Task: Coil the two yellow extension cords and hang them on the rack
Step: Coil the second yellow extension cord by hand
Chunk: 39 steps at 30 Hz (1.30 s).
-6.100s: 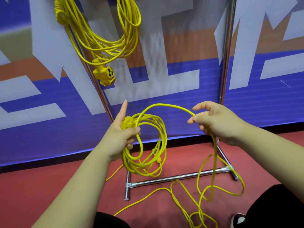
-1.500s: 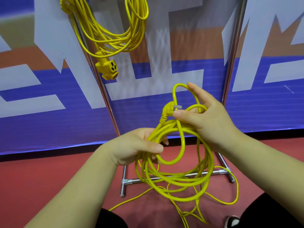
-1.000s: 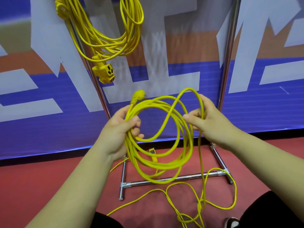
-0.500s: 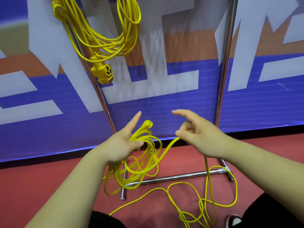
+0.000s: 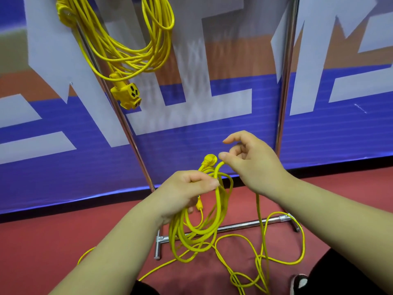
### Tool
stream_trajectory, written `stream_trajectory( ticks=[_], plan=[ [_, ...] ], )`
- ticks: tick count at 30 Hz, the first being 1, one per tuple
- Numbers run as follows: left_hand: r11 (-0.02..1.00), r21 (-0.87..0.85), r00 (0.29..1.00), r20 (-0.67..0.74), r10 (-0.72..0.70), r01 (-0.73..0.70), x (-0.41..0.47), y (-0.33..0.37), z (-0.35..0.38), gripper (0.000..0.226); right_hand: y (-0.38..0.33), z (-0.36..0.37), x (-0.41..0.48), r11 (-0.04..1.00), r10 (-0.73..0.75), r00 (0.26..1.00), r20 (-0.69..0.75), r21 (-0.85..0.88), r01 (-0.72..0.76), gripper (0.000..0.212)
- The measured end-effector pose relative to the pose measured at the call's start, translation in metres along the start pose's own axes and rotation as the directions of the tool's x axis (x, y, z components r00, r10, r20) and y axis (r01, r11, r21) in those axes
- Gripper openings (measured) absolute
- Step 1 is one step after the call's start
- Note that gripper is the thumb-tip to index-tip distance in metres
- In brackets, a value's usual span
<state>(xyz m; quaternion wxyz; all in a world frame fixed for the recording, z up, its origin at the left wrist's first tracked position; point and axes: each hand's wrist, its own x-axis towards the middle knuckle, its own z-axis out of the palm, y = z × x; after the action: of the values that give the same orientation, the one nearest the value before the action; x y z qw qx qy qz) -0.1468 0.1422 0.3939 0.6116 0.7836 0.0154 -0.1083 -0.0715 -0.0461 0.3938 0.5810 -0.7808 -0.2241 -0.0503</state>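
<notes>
While one yellow extension cord already hangs coiled, the job looks roughly half done, going by the head view. That first cord (image 5: 127, 50) is looped over the upper left of the rack (image 5: 285, 81), its loops draping down the left upright, and its socket block (image 5: 127, 95) dangles at the bottom of the bundle.

The second cord (image 5: 212, 220) is only partly gathered. The left hand (image 5: 182, 192) is clenched round the top of a bunch of several loops that hang below it, in front of the rack's base bar (image 5: 244, 225). The plug (image 5: 209, 161) pokes up just above this hand. The right hand (image 5: 251, 165) sits just beside it, a little higher, with fingers curled and the forefinger lifted. A strand arcs under its thumb and drops out below the palm, so it appears to be holding the strand and feeding it toward the bundle.

A good length lies loose and crossed over itself on the red floor (image 5: 42, 241), trailing toward a shoe (image 5: 298, 282) at the lower right, and a bit shows at the lower left. Left to do, by this judgement: draw in that slack, close the coil, and hang it on the rack.

No box, bin or other container shows; the rack is the only holder, and it carries just the first cord. A blue and white banner (image 5: 212, 135) stands behind.
</notes>
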Motion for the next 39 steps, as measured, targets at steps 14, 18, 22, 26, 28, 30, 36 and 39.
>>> stream_trajectory(
  ticks=[14,18,22,26,28,30,36,39],
  plan=[
    [0.978,-0.039,0.891,-0.42,0.171,-0.206,0.003,0.018,-0.034,0.02,0.001,-0.03,-0.003,0.918,0.075,0.869,0.489,0.306,-0.252,0.038],
    [0.912,-0.224,0.778,-0.611,0.143,-0.344,0.002,0.031,-0.068,0.021,0.024,-0.026,-0.008,0.961,0.116,0.789,0.603,0.133,-0.243,0.044],
    [0.829,-0.316,0.694,-0.711,0.115,-0.461,-0.002,0.034,-0.092,0.024,0.048,-0.033,-0.008,0.949,0.248,0.742,0.623,0.0,-0.317,0.04],
    [0.838,-0.344,0.705,-0.707,0.066,-0.423,0.004,0.024,-0.095,0.023,0.063,-0.038,-0.008,0.931,0.333,0.715,0.615,-0.092,-0.354,0.037],
    [0.873,-0.339,0.739,-0.672,0.036,-0.351,0.007,0.016,-0.095,0.022,0.064,-0.041,-0.005,0.914,0.354,0.762,0.543,-0.029,-0.404,0.034],
    [0.915,-0.314,0.779,-0.627,-0.001,-0.252,0.01,0.006,-0.095,0.018,0.06,-0.044,0.0,0.91,0.346,0.839,0.42,0.067,-0.408,0.029],
    [0.97,-0.239,0.832,-0.547,-0.089,-0.053,0.021,-0.026,-0.092,0.027,0.042,-0.051,0.011,0.88,0.378,0.925,0.04,0.294,-0.373,0.013],
    [0.955,-0.29,0.779,-0.614,-0.131,-0.068,0.029,-0.033,-0.093,0.037,0.039,-0.046,0.01,0.847,0.415,0.91,0.01,0.359,-0.391,0.009]
  ],
)
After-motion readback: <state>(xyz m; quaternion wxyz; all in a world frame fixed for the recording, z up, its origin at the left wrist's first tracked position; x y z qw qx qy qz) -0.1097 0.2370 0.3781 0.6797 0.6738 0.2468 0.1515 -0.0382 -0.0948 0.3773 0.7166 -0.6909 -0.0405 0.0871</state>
